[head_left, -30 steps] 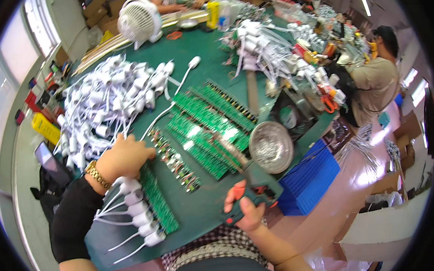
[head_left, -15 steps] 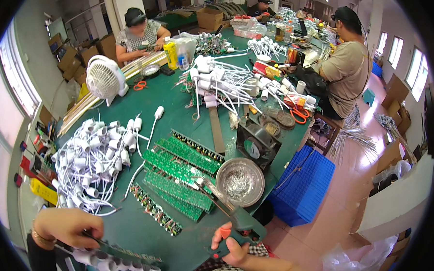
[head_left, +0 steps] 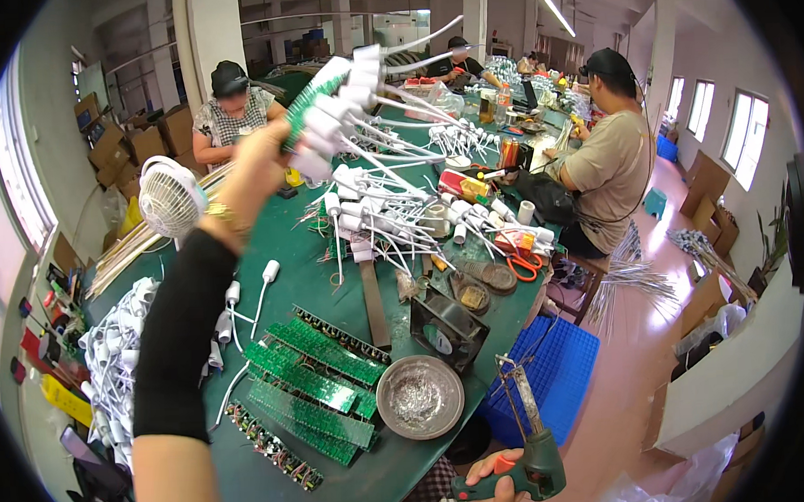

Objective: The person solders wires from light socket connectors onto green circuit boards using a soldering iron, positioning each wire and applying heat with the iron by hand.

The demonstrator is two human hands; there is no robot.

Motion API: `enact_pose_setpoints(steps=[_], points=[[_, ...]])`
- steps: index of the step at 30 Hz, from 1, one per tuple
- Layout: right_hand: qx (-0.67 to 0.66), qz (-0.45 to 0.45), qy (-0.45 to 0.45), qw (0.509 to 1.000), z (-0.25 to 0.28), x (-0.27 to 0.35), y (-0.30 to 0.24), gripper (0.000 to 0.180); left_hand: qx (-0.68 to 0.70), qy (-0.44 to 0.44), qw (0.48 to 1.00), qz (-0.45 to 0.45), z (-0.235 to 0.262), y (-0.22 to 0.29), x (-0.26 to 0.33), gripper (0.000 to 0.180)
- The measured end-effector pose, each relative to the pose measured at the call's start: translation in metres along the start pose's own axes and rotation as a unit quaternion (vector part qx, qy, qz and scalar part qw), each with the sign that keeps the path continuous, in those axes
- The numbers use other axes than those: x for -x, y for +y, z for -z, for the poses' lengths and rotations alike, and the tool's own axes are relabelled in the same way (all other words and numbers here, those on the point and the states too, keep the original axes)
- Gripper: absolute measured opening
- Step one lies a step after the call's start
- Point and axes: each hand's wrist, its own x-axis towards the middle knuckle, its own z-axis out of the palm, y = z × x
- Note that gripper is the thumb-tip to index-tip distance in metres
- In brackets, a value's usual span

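The long green-topped counter [head_left: 309, 282] is stretching away below the raised left hand [head_left: 257, 168]. Well below those fingers, long green circuit-board strips [head_left: 322, 380] are lying side by side on it, with a heap of white plug-shaped parts with thin white leads [head_left: 119, 353] just to their left and a round dented metal dish [head_left: 420, 396] to their right. A white desk fan [head_left: 172, 198] is standing just left of the left wrist. Brown cardboard boxes [head_left: 115, 142] are stacking up farther left, by the wall.

The left fingers are closing tightly around a green board strip carrying a row of white plug-shaped parts [head_left: 341, 97], holding it high and tilted. The right hand [head_left: 497, 485], low and well apart, is wrapping its fingers fully around the dark green handle of a soldering gun [head_left: 532, 452].
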Motion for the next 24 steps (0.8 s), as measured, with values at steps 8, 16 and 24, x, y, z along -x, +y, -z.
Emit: enact_pose_setpoints(steps=[8, 16, 24], points=[[-0.002, -0.117, -0.014, 0.993, -0.021, -0.007, -0.007, 0.039, -0.657, 0.226, 0.719, 0.022, 0.12, -0.157, 0.004, 0.034], [-0.095, -0.251, -0.069, 0.961, -0.033, 0.0, 0.004, 0.039, -0.737, -0.022, 0.676, -0.022, 0.201, -0.152, 0.081, 0.027], [-0.067, -0.218, -0.044, 0.973, -0.044, 0.017, 0.028, 0.042, -0.424, 0.071, 0.866, -0.255, 0.102, 0.065, 0.205, 0.017]])
